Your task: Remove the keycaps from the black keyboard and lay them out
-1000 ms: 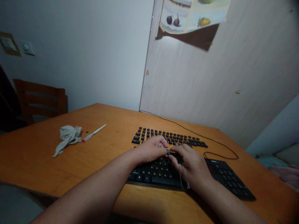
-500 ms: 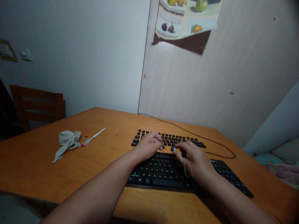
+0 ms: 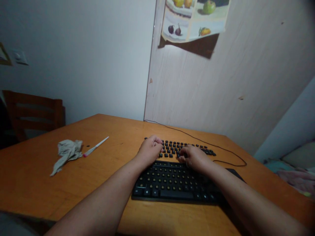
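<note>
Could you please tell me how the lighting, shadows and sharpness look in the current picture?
Head view: dim light overall, with a paler patch on the wall panel just below the poster; dark shadow on the table beside the right forearm; loose keycaps look soft, their legends unreadable.

Open worktop between white stick and left hand; loose keycaps, then cable, obstruct beyond keyboard.

Left hand curled — right hand too (arms outstretched)

keyboard on table | keycaps behind keyboard | cloth left of both
</note>
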The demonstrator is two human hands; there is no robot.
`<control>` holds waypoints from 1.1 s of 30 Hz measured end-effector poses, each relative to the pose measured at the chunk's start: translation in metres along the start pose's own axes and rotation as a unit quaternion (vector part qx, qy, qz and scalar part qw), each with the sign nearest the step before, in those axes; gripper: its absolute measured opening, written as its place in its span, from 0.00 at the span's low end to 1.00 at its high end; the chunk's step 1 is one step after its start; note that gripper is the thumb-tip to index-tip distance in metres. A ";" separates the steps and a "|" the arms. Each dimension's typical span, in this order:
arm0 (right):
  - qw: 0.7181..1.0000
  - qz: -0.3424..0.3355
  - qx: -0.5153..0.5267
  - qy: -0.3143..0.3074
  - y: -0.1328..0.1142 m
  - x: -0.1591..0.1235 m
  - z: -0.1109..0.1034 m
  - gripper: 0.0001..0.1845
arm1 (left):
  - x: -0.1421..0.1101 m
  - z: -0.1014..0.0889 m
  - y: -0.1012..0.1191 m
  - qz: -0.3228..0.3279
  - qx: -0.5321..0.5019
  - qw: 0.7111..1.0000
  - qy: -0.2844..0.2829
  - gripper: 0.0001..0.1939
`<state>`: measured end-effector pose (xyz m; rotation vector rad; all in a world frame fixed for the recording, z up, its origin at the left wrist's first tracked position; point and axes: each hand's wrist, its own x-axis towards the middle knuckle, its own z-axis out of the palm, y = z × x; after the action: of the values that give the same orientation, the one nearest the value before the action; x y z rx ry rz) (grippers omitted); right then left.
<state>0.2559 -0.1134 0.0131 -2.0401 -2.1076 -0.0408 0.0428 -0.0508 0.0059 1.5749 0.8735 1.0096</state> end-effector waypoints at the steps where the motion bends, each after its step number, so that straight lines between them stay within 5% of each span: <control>1: 1.000 -0.002 0.000 -0.004 0.000 0.002 0.001 0.08 | 0.000 0.000 0.001 0.001 0.000 1.000 -0.001 0.06; 24: 1.000 0.000 -0.014 -0.023 0.000 0.012 0.012 0.10 | 0.007 -0.001 -0.013 0.014 0.054 0.998 0.004 0.06; 33: 0.998 -0.004 0.044 0.038 0.014 -0.004 -0.009 0.16 | 0.004 0.000 -0.009 0.030 0.068 0.997 0.002 0.05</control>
<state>0.2709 -0.1180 0.0198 -1.9479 -2.0359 -0.0259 0.0437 -0.0451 -0.0018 1.7243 0.9183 1.0134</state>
